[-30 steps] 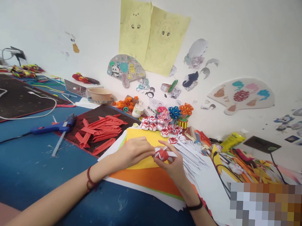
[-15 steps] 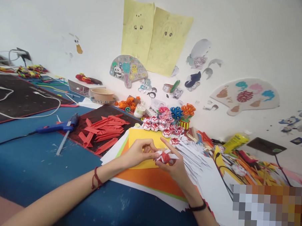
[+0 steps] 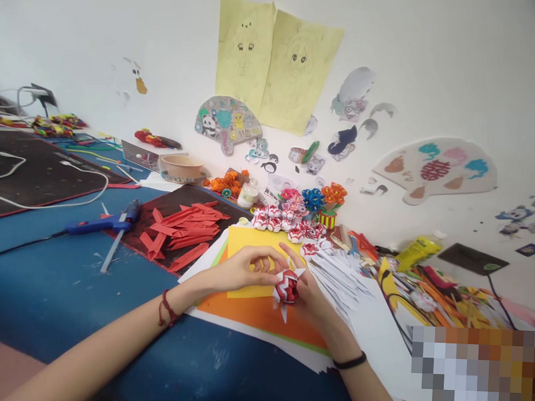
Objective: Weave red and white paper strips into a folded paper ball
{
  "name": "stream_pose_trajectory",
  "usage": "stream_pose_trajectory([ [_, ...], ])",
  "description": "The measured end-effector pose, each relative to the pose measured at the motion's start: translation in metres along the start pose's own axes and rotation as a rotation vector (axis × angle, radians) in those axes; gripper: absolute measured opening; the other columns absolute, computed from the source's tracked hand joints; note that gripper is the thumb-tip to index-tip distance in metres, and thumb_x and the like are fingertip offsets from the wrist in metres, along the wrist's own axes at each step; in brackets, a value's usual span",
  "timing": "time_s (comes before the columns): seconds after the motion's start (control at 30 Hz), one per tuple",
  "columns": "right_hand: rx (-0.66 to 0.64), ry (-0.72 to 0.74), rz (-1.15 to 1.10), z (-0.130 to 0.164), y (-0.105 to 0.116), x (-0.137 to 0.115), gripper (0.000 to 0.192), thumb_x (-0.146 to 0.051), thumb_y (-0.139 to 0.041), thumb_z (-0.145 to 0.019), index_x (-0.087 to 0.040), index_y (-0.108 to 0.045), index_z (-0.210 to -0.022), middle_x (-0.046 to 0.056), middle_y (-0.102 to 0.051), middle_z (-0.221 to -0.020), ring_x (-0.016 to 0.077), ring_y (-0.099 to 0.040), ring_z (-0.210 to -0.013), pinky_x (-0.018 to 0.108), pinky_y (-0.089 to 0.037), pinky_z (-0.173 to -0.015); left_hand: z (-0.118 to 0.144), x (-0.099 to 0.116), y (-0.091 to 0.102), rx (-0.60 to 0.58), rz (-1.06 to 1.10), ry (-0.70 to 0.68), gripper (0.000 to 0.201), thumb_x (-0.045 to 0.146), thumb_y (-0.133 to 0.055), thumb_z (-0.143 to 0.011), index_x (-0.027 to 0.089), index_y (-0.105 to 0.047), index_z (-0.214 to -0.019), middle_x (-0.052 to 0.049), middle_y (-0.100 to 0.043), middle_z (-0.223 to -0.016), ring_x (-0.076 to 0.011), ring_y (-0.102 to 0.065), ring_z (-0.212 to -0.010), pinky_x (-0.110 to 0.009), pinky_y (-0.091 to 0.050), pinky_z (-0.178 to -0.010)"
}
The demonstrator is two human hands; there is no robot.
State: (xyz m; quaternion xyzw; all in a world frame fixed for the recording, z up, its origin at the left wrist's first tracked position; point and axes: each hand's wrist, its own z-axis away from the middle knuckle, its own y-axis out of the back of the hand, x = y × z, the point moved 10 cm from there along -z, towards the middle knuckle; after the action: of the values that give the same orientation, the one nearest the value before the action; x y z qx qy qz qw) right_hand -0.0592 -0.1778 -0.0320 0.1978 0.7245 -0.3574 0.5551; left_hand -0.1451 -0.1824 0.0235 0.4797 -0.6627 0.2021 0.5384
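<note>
Both my hands meet over a stack of coloured paper sheets (image 3: 262, 315) on the blue table (image 3: 68, 298). Between them is a small red-and-white folded paper ball (image 3: 287, 286) with white points sticking out. My right hand (image 3: 310, 294) cups it from the right and behind. My left hand (image 3: 242, 270) pinches its left upper edge with fingertips. A yellow sheet (image 3: 248, 241) lies under the hands.
A pile of red folded paper strips (image 3: 182, 229) lies on a dark mat to the left, with a blue glue gun (image 3: 102, 223) beside it. Finished red-white paper balls (image 3: 288, 225) and paper flowers (image 3: 321, 200) line the wall. White folded strips (image 3: 344, 275) lie to the right.
The paper ball has been turned and lowered slightly; a white point now hangs down from it. Both hands shifted a little toward me.
</note>
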Motion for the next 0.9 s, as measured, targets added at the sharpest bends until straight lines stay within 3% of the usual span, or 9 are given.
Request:
stream_pose_trajectory([
  [0.2, -0.091, -0.096, -0.100, 0.003, -0.002, 0.018, 0.101, -0.080, -0.058, -0.073, -0.028, -0.023, -0.152, 0.005, -0.071, -0.085, 0.0138, -0.062, -0.045, 0.021, -0.043, -0.037, 0.002, -0.002, 0.009, 0.133, 0.119, -0.086, 0.044, 0.039, -0.079, -0.078, 0.022, -0.052, -0.108, 0.000, -0.053, -0.100, -0.0092, -0.050, -0.074, -0.024, -0.041, -0.071],
  [0.3, -0.108, -0.080, -0.116, 0.003, -0.004, 0.015, 0.101, -0.085, -0.050, -0.072, -0.026, -0.025, -0.151, 0.006, -0.072, -0.083, 0.0113, -0.057, -0.038, 0.021, -0.042, -0.036, -0.001, -0.002, -0.001, 0.018, 0.044, -0.106, 0.040, 0.041, -0.076, -0.081, 0.020, -0.058, -0.110, -0.005, -0.060, -0.110, -0.0131, -0.055, -0.083, -0.026, -0.041, -0.075],
  [0.4, -0.086, -0.094, -0.085, 0.001, -0.001, 0.016, 0.107, -0.090, -0.044, -0.069, -0.024, -0.026, -0.151, 0.006, -0.072, -0.079, 0.0134, -0.059, -0.039, 0.024, -0.045, -0.039, -0.004, -0.008, -0.009, -0.040, 0.039, -0.077, 0.032, 0.042, -0.075, -0.082, 0.016, -0.064, -0.098, -0.006, -0.067, -0.097, -0.0147, -0.060, -0.078, -0.027, -0.041, -0.072],
  [0.53, 0.095, -0.080, -0.019, -0.003, 0.020, 0.019, 0.102, -0.085, -0.054, -0.071, -0.025, -0.029, -0.149, 0.004, -0.071, -0.078, 0.0163, -0.064, -0.049, 0.027, -0.050, -0.046, -0.007, -0.027, -0.001, 0.085, 0.033, 0.001, 0.032, 0.045, -0.069, -0.085, 0.013, -0.064, -0.081, -0.001, -0.064, -0.067, -0.0116, -0.055, -0.061, -0.025, -0.036, -0.062],
  [0.7, 0.392, 0.011, 0.075, -0.003, 0.060, 0.013, 0.068, -0.070, -0.053, -0.086, -0.022, -0.046, -0.134, 0.006, -0.070, -0.089, 0.0171, -0.066, -0.069, 0.029, -0.053, -0.062, -0.007, -0.045, 0.024, 0.309, -0.129, 0.080, 0.034, 0.046, -0.071, -0.082, 0.012, -0.067, -0.079, -0.001, -0.062, -0.066, -0.0095, -0.047, -0.057, -0.022, -0.031, -0.054],
  [0.8, 0.474, 0.188, 0.326, 0.000, 0.071, -0.014, 0.065, -0.069, -0.053, -0.086, -0.024, -0.046, -0.133, 0.010, -0.068, -0.107, 0.0221, -0.067, -0.092, 0.037, -0.053, -0.081, -0.003, -0.045, 0.037, 0.420, -0.199, 0.093, 0.033, 0.046, -0.068, -0.084, 0.014, -0.064, -0.080, 0.000, -0.063, -0.064, -0.0097, -0.050, -0.055, -0.020, -0.032, -0.051],
  [0.9, 0.473, 0.330, 0.675, 0.004, 0.059, -0.036, 0.072, -0.066, -0.067, -0.077, -0.024, -0.048, -0.133, 0.011, -0.063, -0.121, 0.0267, -0.061, -0.111, 0.042, -0.047, -0.096, 0.001, -0.043, 0.039, 0.454, -0.208, 0.104, 0.030, 0.046, -0.063, -0.088, 0.016, -0.060, -0.084, 0.001, -0.062, -0.058, -0.0105, -0.054, -0.051, -0.019, -0.036, -0.050],
])
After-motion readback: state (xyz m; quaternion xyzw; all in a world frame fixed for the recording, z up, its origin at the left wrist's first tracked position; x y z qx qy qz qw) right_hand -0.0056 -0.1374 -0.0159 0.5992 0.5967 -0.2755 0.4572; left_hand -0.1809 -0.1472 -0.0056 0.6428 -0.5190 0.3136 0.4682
